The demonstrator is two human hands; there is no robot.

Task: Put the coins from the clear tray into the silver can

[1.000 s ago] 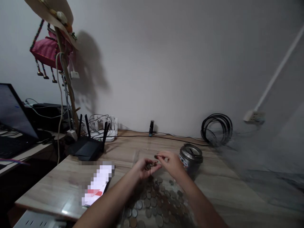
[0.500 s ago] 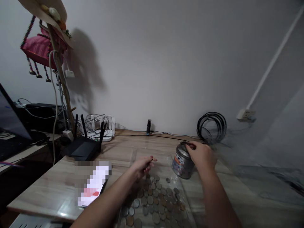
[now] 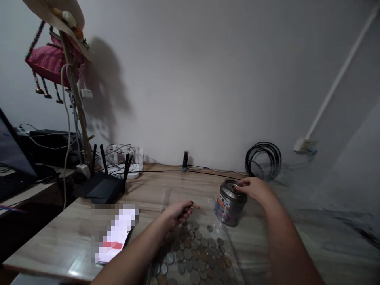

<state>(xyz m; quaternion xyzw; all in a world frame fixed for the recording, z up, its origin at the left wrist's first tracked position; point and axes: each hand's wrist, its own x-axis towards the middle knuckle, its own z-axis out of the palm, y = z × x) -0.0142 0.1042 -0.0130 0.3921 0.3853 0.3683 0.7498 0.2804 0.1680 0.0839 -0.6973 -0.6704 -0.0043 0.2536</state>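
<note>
With the right hand (image 3: 252,189) closing its fingertips over the tin (image 3: 230,204) mouth, the coins (image 3: 190,206) pinched in the left hand (image 3: 176,213) could slip from so loose a grip onto the spread of coins (image 3: 192,253) below its fingers.

One tin can (image 3: 230,202). Lots of coins (image 3: 192,253), too many to count. One black router (image 3: 102,186). One coil of black cable (image 3: 263,160). Two hands.

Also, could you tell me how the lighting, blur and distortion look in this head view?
Head view: dim, soft room light; the hat stand throws a big shadow on the wall; the right hand at the tin is motion-blurred; wide-angle lens bends the edges; a pixelated patch covers the paper; coins read fairly sharp.
</note>
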